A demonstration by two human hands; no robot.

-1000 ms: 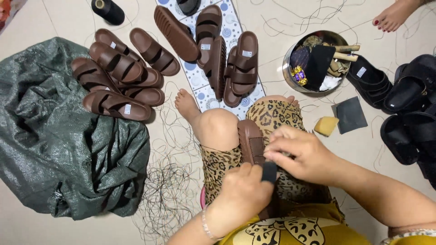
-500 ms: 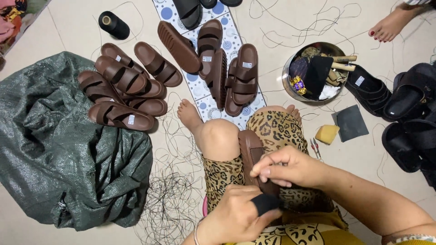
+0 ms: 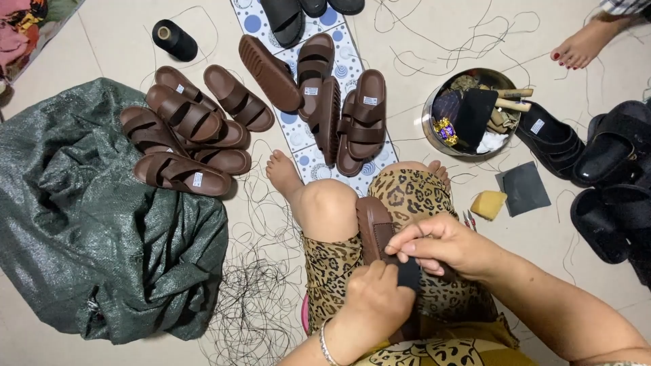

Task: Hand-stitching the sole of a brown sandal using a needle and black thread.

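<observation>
A brown sandal (image 3: 375, 227) lies along my lap on leopard-print cloth, toe pointing away from me. My left hand (image 3: 376, 305) grips its near end, fingers curled over a small dark pad (image 3: 409, 273). My right hand (image 3: 451, 245) rests across the sandal's strap, fingertips pinched together at the strap beside the dark pad. A thin black thread runs near my fingers. The sandal's near half is hidden under both hands.
Brown sandals are piled at the left (image 3: 186, 132) and on a dotted mat (image 3: 339, 112). A round metal tin (image 3: 475, 112) holds tools. Black sandals (image 3: 614, 176), a yellow block (image 3: 487, 203), a dark sheet (image 3: 523, 188), a thread spool (image 3: 173, 38), a green sack (image 3: 88, 217), loose threads (image 3: 254, 298). Another person's foot (image 3: 584, 44).
My right hand has shifted down the sandal toward my left hand, and its fingers now pinch at the strap. The view has tilted slightly downward.
</observation>
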